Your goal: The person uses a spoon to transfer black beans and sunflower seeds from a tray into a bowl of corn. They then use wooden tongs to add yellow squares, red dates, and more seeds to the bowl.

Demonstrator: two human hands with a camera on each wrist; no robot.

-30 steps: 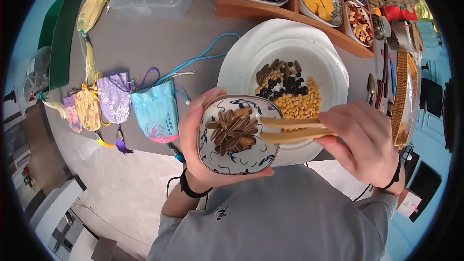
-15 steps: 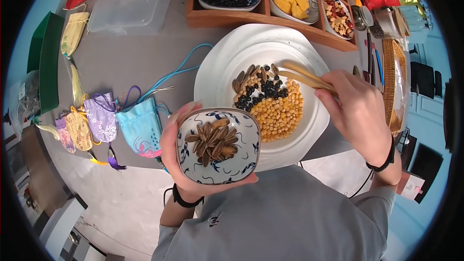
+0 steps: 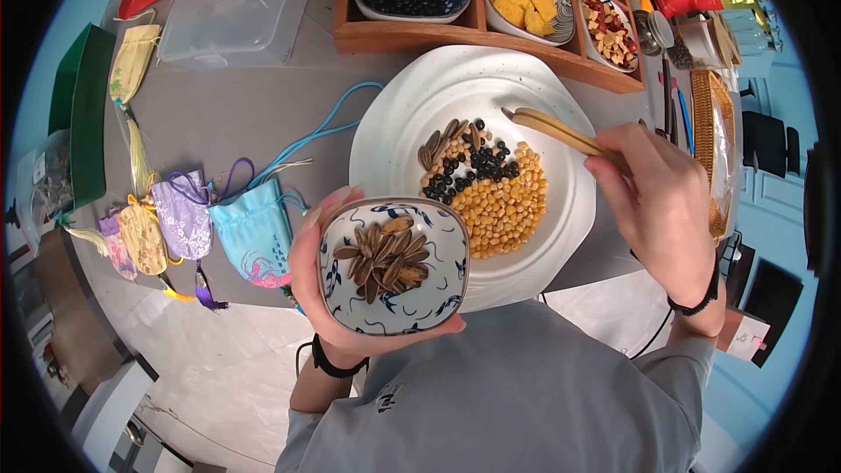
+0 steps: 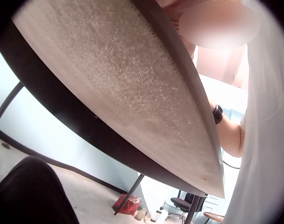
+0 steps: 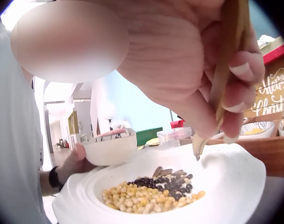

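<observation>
My left hand point(image 3: 312, 270) grips a white bowl with blue patterns point(image 3: 438, 285) from its left side and underneath; striped seeds point(image 3: 383, 258) lie in it. Wooden tongs point(image 3: 556, 129) are pinched in my right hand point(image 3: 664, 201), their tips above the upper right of a white plate point(image 3: 574, 210). A dark seed shows at the tips. The plate holds yellow kernels point(image 3: 501, 215), black beans point(image 3: 492, 163) and striped seeds point(image 3: 435, 145) at the upper left. In the right wrist view the tongs point(image 5: 225, 60) point down over the plate's far side.
Behind the plate, a wooden tray point(image 3: 420, 38) holds bowls of black beans, yellow chunks and a dried mix. Several pouches, one blue point(image 3: 254, 232), lie left, below a clear plastic box point(image 3: 229, 17). A wicker basket point(image 3: 711, 153) stands at the right.
From one second ago, the tongs have moved from beside the bowl to over the plate's upper right. Since half a second ago, their tips have lifted slightly away from the beans; the bowl stays nearly still.
</observation>
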